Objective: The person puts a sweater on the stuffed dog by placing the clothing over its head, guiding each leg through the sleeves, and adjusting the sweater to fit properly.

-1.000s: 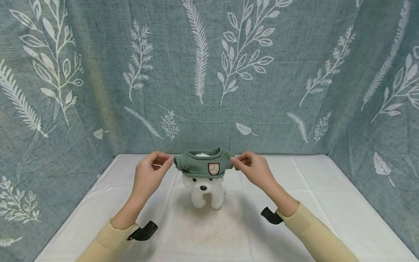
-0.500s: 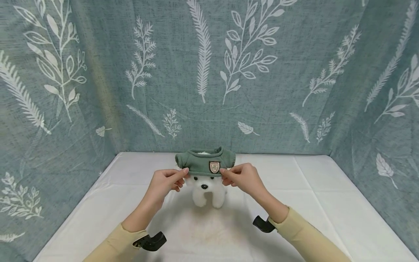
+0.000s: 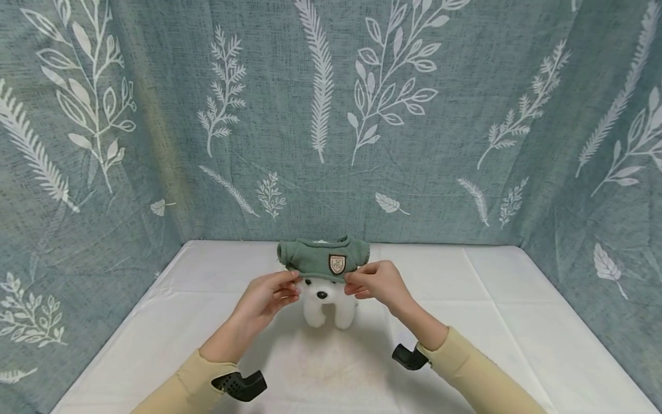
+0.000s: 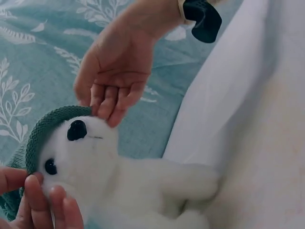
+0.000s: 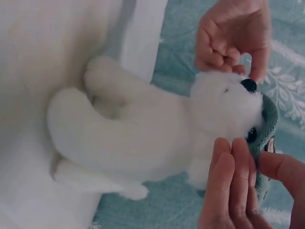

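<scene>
A white plush dog (image 3: 333, 289) stands on the white surface (image 3: 465, 322), facing the person, with a green shirt (image 3: 312, 257) drawn over the top of its head. The hem lies just above the eyes (image 4: 51, 166), the short sleeves project to either side of the head, and white fur shows within the neck opening; a shield-shaped badge (image 3: 337, 264) marks the shirt front, above the dog's face. On the dog's left as the person sees it, the left hand (image 3: 266, 294) has thumb and fingers clamped on the hem; on the other side, the right hand (image 3: 377, 282) pinches the hem likewise, below the badge. The remaining fingers of both hands are bent beside the dog's cheeks; whether they touch the fur cannot be told. Nearer the person than the dog, a black device (image 3: 245, 386) sits at the left cuff, another at the right. Behind the dog hangs a blue-green leaf-patterned cloth (image 3: 258, 115).
</scene>
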The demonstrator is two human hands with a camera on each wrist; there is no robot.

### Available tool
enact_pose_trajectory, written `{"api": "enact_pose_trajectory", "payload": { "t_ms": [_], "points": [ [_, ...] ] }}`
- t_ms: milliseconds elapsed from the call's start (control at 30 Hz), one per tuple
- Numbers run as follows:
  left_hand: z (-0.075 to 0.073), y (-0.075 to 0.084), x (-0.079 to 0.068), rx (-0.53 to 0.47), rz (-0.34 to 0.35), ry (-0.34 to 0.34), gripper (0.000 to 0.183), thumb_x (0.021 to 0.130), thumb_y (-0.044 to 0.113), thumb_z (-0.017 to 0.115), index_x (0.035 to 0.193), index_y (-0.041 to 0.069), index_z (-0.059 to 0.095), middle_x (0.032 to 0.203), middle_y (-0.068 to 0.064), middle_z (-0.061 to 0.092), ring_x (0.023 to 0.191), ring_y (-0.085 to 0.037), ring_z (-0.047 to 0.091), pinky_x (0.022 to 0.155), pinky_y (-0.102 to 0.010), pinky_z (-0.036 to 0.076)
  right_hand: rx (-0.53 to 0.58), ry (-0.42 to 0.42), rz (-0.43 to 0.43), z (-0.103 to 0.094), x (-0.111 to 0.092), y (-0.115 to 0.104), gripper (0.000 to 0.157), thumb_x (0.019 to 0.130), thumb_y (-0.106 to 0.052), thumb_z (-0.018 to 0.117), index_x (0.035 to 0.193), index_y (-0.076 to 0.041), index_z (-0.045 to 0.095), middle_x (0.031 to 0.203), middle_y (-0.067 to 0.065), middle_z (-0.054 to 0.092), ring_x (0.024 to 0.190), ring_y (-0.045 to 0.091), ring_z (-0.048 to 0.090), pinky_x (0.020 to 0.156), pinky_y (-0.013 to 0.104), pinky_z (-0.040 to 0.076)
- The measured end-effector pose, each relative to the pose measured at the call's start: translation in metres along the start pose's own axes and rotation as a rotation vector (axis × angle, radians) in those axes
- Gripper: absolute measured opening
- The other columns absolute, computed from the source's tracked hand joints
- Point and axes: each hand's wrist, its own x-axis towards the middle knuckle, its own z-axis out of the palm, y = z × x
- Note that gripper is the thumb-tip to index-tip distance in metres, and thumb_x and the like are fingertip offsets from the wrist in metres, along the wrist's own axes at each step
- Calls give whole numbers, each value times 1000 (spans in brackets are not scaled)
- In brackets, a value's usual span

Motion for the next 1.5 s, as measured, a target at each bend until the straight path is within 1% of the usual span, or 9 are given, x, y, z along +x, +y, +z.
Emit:
{"api": "enact_pose_trajectory", "payload": {
  "t_ms": [200,467,700,900,1000,1067,1200,1333,1500],
  "points": [
    [-8,-6,-2,-19,28,-117,23,97,8,49,84,17,65,86,6,65,88,-11,64,97,-31,45,24,-39,-77,-1,-1,3,19,85,-12,64,90,5,71,89,14,73,84,21,72,77,33,57],
    [-16,-12,0,-11,81,-185,31,94,0,45,73,18,59,83,4,54,91,-11,59,103,-32,41,-213,6,-252,-3,-5,14,9,81,-15,69,80,-8,75,80,4,71,75,16,67,67,29,52],
    [-26,-20,4,78,158,-188,28,89,-3,49,68,15,52,81,0,43,93,-13,43,93,-24,41,-211,-13,-393,-6,-4,28,5,79,-8,72,75,-5,72,81,7,65,74,10,66,71,27,57],
    [-34,-28,12,91,203,-221,28,84,-7,49,66,14,45,76,2,41,86,-10,46,87,-25,45,-292,-10,-510,-6,-4,35,8,76,-5,74,70,-10,70,77,1,63,79,13,65,78,29,56],
    [-36,-33,18,106,189,-239,24,85,-8,49,76,13,57,84,5,54,89,-6,57,91,-27,50,-355,21,-511,-5,-4,37,10,75,-6,74,68,-11,70,75,-3,62,78,15,65,77,29,57],
    [-37,-36,21,122,173,-250,21,86,-8,49,90,8,63,94,4,62,94,-8,63,92,-30,51,-389,46,-487,-5,-4,38,10,75,-6,73,67,-12,70,73,-5,61,77,14,66,76,27,57],
    [-36,-41,26,165,156,-233,26,88,-7,51,113,-6,59,100,0,65,95,-11,66,92,-31,52,-417,91,-436,-3,-3,40,10,74,-7,73,66,-11,69,71,-4,63,75,15,67,72,24,57],
    [-32,-43,27,218,158,-168,32,88,-5,52,118,-16,53,97,-1,65,90,-11,66,89,-32,53,-434,111,-392,-1,-2,42,9,75,-9,73,66,-11,71,70,-2,67,72,15,69,66,18,55],
    [-25,-39,22,290,156,-132,29,89,-3,53,114,-17,53,91,-3,65,85,-11,67,89,-33,53,-459,78,-354,-1,-1,39,8,79,-14,73,72,-11,74,72,0,71,74,16,70,65,19,54]
  ]
}}
